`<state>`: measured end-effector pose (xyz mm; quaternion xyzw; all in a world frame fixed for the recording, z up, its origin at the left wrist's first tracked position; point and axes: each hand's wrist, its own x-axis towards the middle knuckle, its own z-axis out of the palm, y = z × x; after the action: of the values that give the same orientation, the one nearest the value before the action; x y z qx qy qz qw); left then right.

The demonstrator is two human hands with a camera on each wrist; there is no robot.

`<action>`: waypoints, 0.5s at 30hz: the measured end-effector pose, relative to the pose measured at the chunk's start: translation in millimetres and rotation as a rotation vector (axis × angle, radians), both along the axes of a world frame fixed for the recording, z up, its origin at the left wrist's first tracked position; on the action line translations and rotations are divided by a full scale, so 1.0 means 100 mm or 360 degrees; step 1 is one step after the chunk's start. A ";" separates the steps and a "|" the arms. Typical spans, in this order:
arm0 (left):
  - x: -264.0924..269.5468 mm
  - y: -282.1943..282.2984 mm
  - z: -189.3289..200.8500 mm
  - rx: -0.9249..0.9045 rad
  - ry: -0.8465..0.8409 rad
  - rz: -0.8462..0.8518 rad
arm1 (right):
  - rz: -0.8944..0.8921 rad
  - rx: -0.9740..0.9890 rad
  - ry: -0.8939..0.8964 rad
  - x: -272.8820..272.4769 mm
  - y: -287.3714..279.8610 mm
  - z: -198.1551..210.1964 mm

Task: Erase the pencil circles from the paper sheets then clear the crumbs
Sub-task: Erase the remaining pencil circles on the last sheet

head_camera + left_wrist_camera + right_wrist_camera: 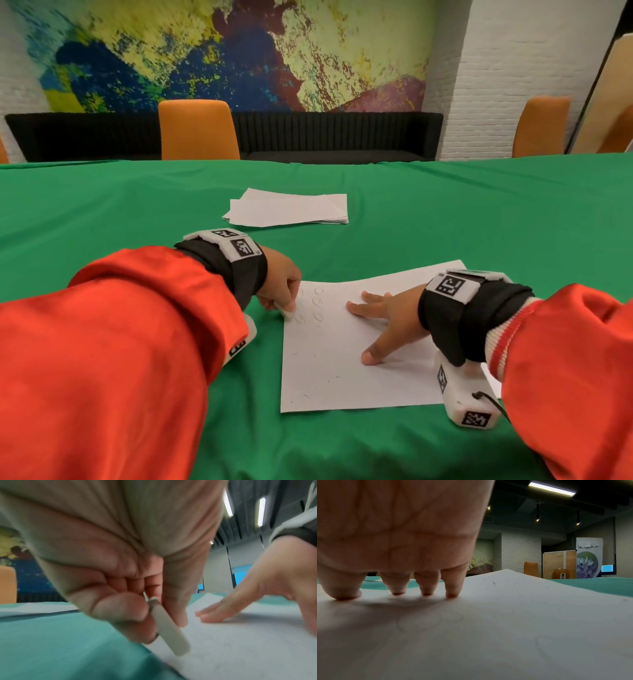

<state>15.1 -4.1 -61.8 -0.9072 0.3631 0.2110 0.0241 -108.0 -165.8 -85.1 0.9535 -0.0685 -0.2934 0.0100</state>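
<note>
roughly midway on this sheet. left hand [279,287] pinching flat white eraser [287,312] at 9 o'clock edge of paper [342,370]. right hand [387,320] spread flat, fingers straight, pressing paper down toward 3 o'clock. faint pencil circles [318,303] left in small cluster toward 10 o'clock; lower area only thin dark crumbs [305,396], not yet cleared. stack of sheets [291,209] at 12 o'clock, erased or not unclear. smooth matte paper, slightly humped, on soft green cloth [479,212].
</note>
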 end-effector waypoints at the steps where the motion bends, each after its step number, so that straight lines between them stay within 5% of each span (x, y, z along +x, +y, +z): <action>1: -0.01 0.02 0.02 -0.0060 0.0000 -0.0005 | -0.0002 0.0001 -0.0008 0.00 0.01 0.00; 9: -0.15 0.10 0.23 -0.0321 -0.0139 -0.0180 | 0.0040 -0.0104 -0.0381 -0.01 0.14 0.19; 15: -0.22 0.03 0.21 -0.0522 -0.0049 -0.0194 | 0.0012 0.0632 -0.0714 0.17 0.29 0.47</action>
<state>-6.6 -1.5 -40.8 -0.8784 0.4466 0.1330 -0.1059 -90.7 -136.6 -37.9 0.9780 -0.0066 -0.0830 -0.1910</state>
